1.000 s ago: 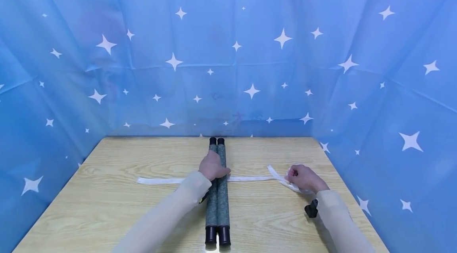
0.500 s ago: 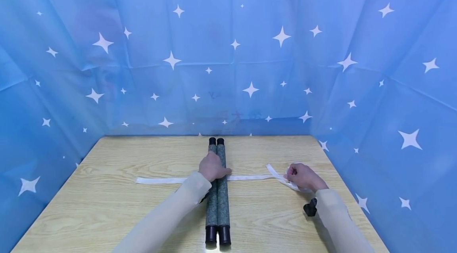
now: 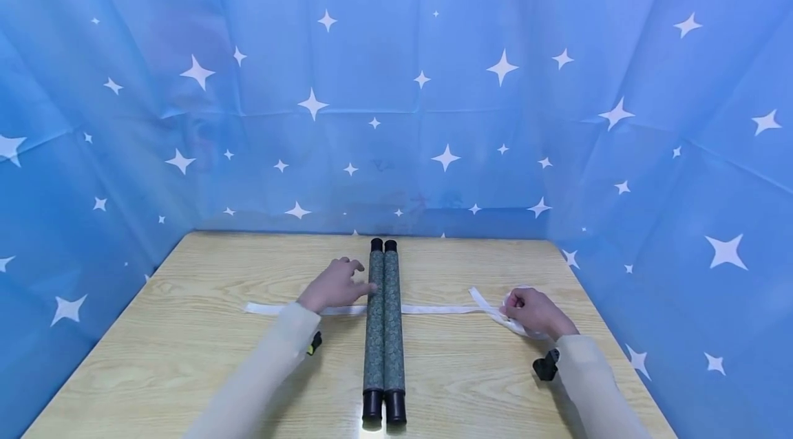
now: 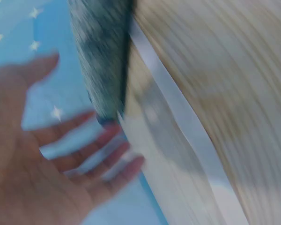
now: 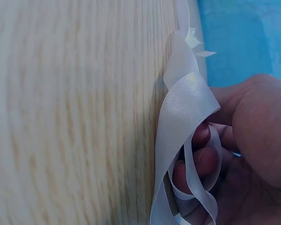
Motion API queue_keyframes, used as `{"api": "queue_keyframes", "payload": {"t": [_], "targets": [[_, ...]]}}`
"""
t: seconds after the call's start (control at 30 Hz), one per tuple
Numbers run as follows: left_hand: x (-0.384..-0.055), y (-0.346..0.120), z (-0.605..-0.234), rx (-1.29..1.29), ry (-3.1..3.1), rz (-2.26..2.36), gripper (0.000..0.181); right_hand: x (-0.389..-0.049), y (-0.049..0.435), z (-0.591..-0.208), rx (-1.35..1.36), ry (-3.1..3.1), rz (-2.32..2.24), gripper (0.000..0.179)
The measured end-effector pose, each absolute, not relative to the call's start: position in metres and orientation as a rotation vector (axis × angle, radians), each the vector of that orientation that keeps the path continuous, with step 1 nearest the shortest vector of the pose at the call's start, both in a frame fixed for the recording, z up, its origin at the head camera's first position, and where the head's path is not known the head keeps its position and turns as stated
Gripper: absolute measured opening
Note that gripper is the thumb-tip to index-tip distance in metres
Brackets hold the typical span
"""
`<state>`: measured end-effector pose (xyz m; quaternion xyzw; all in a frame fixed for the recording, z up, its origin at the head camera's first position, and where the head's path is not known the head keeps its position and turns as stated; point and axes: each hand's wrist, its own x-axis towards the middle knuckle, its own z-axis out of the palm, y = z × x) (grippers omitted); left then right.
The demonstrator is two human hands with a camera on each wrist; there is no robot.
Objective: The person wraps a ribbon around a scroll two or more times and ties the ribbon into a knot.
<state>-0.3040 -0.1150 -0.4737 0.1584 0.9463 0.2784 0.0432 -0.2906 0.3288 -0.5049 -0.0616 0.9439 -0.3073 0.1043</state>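
A rolled-up scroll (image 3: 394,336), two green patterned rolls side by side with dark end knobs, lies lengthwise on the table. Flat beneath it runs a white satin ribbon (image 3: 440,309), showing on both sides. My left hand (image 3: 334,285) is at the scroll's left side, above the ribbon's left part. In the left wrist view its blurred fingers are spread and hold nothing, with the scroll (image 4: 103,61) beyond. At the ribbon's right end, my right hand (image 3: 534,309) pinches the ribbon (image 5: 185,108), which loops around the curled fingers.
The wooden table (image 3: 248,370) has a blue curtain (image 3: 372,81) with white stars behind it and along both sides. Black devices are strapped at both wrists; the right one (image 3: 546,365) shows below the sleeve.
My left hand has let go of the scroll and moved left off it, its fingers opening. The right hand keeps its pinch on the ribbon in about the same place. The head view has shifted slightly.
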Motion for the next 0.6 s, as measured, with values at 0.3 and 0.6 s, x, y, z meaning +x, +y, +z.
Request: {"api": "queue_keyframes", "payload": {"t": [0.3, 0.6], "targets": [[-0.302, -0.164, -0.485, 0.758, 2.783, 0.824, 0.057, -0.287, 0.33, -0.504, -0.172, 2.78, -0.922, 0.021], [-0.292, -0.191, -0.49, 0.681, 2.791, 0.786, 0.053, -0.285, 0.327, -0.503, -0.143, 2.802, -0.925, 0.02]]}}
